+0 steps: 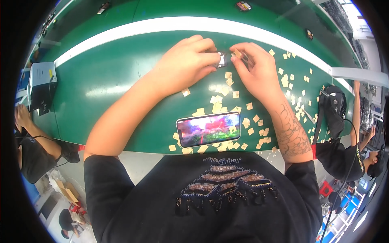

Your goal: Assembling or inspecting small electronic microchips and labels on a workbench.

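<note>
My left hand (188,65) is closed around a small dark object with a whitish face (221,60), kept low against the green tabletop; fingers cover most of it, so its kind is unclear. Just to its right, my right hand (259,69) pinches a small tan square piece (237,53) between thumb and fingertips, a short gap from the dark object. Many similar tan squares (217,106) lie scattered below and right of my hands. Nearer to me, a phone (209,128) with a bright, colourful screen lies face up among them, some squares touching its edges.
A grey box with a cable (43,87) stands at the table's left end. A black bag (334,107) lies at the right end. Beyond the white rail (182,23), small dark objects rest on a green surface. Other people sit at both sides.
</note>
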`<control>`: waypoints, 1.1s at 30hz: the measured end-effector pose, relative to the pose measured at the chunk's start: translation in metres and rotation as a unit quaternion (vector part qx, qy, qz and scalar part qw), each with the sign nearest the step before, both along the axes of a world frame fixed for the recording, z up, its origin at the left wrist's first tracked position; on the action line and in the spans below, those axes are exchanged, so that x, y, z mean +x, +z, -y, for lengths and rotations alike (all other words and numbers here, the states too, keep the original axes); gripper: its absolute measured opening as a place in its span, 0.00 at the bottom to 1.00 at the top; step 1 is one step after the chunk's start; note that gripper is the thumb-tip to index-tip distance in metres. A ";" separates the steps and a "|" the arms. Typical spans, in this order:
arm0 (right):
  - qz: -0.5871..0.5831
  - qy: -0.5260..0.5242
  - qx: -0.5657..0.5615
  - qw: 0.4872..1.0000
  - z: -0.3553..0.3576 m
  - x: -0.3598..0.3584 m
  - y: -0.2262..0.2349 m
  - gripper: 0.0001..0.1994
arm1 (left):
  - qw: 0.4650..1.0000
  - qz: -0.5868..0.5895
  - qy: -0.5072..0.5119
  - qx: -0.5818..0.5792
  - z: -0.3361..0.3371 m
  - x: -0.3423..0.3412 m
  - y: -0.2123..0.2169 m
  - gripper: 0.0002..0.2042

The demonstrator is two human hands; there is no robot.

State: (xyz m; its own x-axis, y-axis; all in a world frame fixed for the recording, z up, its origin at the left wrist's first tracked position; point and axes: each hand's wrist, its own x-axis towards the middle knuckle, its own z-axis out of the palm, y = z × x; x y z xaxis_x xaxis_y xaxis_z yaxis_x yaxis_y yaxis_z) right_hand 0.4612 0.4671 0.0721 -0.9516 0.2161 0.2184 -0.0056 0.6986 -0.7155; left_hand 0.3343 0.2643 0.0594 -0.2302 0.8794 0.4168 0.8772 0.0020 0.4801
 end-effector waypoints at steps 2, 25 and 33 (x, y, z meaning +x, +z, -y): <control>0.005 0.006 -0.010 1.000 -0.002 0.000 -0.004 0.10 | 0.999 -0.037 0.017 -0.025 -0.002 -0.001 0.007 0.11; -0.094 -0.047 -0.216 0.971 -0.015 0.001 -0.020 0.15 | 0.960 0.124 0.244 -0.055 -0.061 -0.101 0.020 0.14; -0.154 -0.032 -0.188 0.969 -0.024 -0.003 -0.033 0.10 | 0.909 -0.131 0.379 -0.116 0.007 -0.198 -0.007 0.27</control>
